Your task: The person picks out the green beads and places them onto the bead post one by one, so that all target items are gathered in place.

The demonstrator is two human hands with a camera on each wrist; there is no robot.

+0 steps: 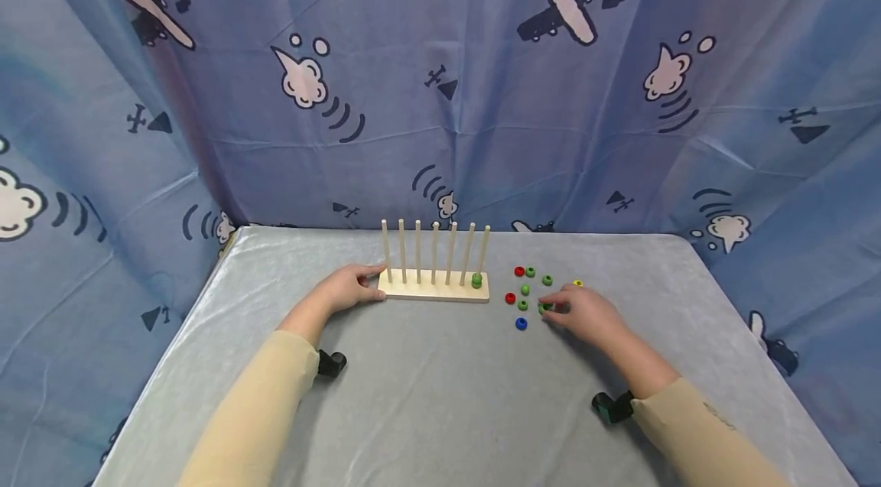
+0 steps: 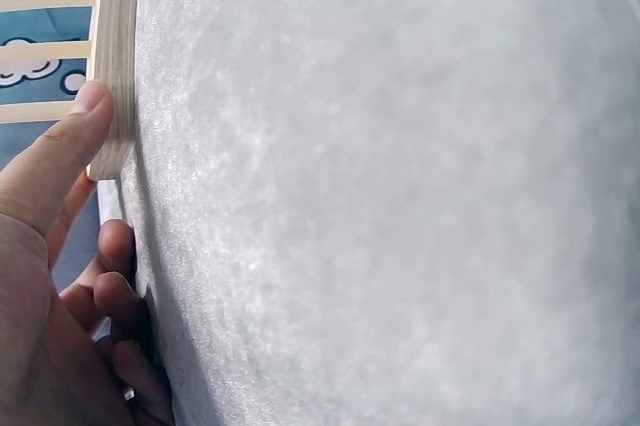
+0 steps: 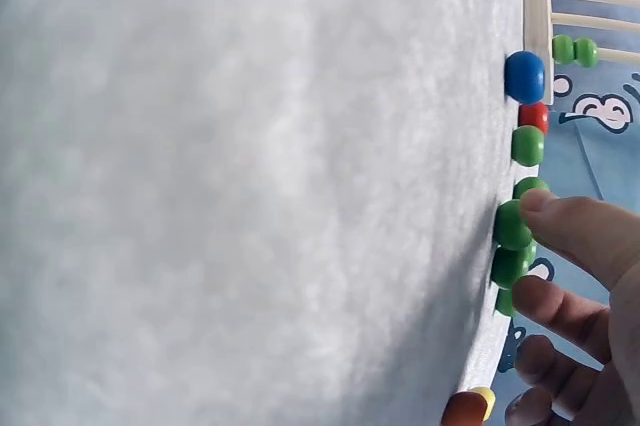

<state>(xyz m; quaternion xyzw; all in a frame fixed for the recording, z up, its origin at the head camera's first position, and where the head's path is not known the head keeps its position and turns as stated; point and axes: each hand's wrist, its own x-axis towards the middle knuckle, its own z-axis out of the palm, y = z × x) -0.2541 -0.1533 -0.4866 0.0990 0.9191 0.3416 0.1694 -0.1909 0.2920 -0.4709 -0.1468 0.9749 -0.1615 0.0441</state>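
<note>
A pale wooden rack (image 1: pixel 433 293) with several upright pegs stands toward the far side of the table. My left hand (image 1: pixel 347 287) grips its left end, the thumb on the front edge in the left wrist view. Two green beads (image 3: pixel 574 51) are threaded on the rightmost peg. My right hand (image 1: pixel 583 311) is among the loose beads to the right of the rack. Its thumb (image 3: pixel 575 231) and index finger pinch at a green bead (image 3: pixel 513 226), with another green bead (image 3: pixel 509 268) close beside it.
Loose beads lie right of the rack: red ones (image 1: pixel 510 298), several green ones (image 1: pixel 547 280), a blue one (image 1: pixel 521 324) and a yellow one (image 1: pixel 577 284) behind the right hand. A grey-white cloth (image 1: pixel 427 387) covers the table, and a blue patterned curtain (image 1: pixel 385 89) hangs behind.
</note>
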